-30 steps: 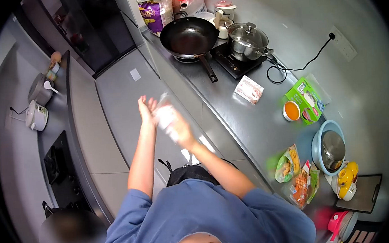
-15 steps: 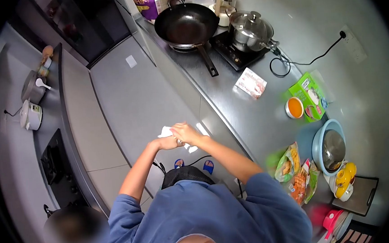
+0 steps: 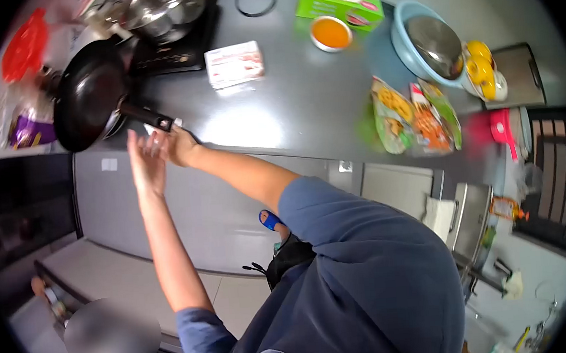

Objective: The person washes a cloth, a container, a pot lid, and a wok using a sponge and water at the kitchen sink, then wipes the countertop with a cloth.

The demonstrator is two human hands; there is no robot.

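Observation:
My left hand (image 3: 147, 161) is raised at the counter's edge beneath the wok handle, palm up with its fingers apart and slightly blurred. Close beside it, my right hand (image 3: 181, 145) is closed just below the end of the handle. Bits of white tissue (image 3: 150, 129) show by its fingers; the rest is hidden. The black wok (image 3: 90, 95) stands at the left of the counter, with its long handle (image 3: 144, 115) pointing toward my hands. Whether my fingers touch the handle, I cannot tell.
A glass-lidded pot (image 3: 165, 15) sits on a black induction cooker (image 3: 168, 58). Along the counter (image 3: 304, 103) lie a flat white-and-red packet (image 3: 234, 64), a bowl of orange liquid (image 3: 331, 34), a green box (image 3: 339, 0), a blue basin (image 3: 407, 44) and food bags (image 3: 393, 113).
My view and body have turned toward the counter. My hands, earlier together around white tissue over the floor, have come up to the wok handle and moved slightly apart.

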